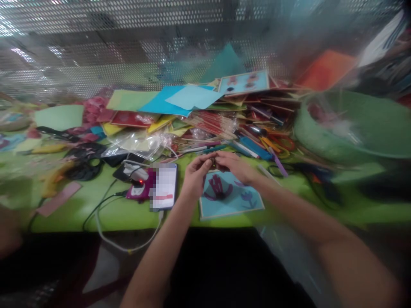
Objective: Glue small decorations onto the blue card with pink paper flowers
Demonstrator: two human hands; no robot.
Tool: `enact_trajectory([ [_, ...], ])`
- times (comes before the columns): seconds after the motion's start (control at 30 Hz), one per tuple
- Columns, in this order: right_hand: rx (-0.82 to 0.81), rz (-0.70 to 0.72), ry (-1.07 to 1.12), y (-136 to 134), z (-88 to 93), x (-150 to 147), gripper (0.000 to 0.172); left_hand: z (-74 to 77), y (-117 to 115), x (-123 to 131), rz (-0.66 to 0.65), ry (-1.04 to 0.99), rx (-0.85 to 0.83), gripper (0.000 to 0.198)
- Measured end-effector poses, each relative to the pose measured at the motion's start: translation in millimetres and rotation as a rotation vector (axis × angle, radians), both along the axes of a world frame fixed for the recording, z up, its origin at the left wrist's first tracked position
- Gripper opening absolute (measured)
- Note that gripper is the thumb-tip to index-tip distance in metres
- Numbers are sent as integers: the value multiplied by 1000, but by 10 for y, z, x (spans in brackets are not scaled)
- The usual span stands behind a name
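Note:
My left hand [196, 170] and my right hand [233, 164] meet above the far edge of a light blue card [229, 207]. The fingers of both are closed together around something small, which they mostly hide; I cannot make out what it is. Purple shapes decorate the card, among them a large upright piece [216, 185] and a small flower [248, 197]. To the left of my left forearm lies a phone [167, 186] with its screen lit.
A purple power strip [138, 191] with cables sits left of the phone. Behind are coloured paper sheets [192, 97], sticks [210, 122], pens and orange-handled scissors [272, 145]. A green basin [369, 128] stands right. Yellow glue guns [58, 179] lie left. Part of another person shows at the left edge.

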State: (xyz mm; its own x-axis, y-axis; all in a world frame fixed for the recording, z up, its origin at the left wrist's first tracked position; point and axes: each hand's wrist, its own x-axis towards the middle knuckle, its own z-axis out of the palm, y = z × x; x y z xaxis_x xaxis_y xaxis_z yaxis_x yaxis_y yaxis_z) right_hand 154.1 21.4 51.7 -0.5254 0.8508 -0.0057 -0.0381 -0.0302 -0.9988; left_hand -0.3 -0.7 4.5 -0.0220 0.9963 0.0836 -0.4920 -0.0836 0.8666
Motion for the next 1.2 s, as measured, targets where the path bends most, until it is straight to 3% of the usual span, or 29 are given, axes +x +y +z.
enact_trajectory([
  [0.4, 94, 20, -29, 21, -66, 3, 16, 32, -15, 15, -1, -38, -35, 29],
  [0.57, 255, 24, -191, -11, 26, 45, 24, 30, -13, 14, 17, -27, -43, 30],
  [0.7, 316, -9, -286, -28, 51, 40, 19, -12, -8, -3, 29, 32, -22, 28],
  [0.87, 282, -44, -279, -39, 43, 12, 16, -17, -8, -1, 19, 22, -34, 29],
  [1.2, 108, -1, -40, -2, -38, 3, 19, 3, -9, 13, 2, 4, -10, 30],
])
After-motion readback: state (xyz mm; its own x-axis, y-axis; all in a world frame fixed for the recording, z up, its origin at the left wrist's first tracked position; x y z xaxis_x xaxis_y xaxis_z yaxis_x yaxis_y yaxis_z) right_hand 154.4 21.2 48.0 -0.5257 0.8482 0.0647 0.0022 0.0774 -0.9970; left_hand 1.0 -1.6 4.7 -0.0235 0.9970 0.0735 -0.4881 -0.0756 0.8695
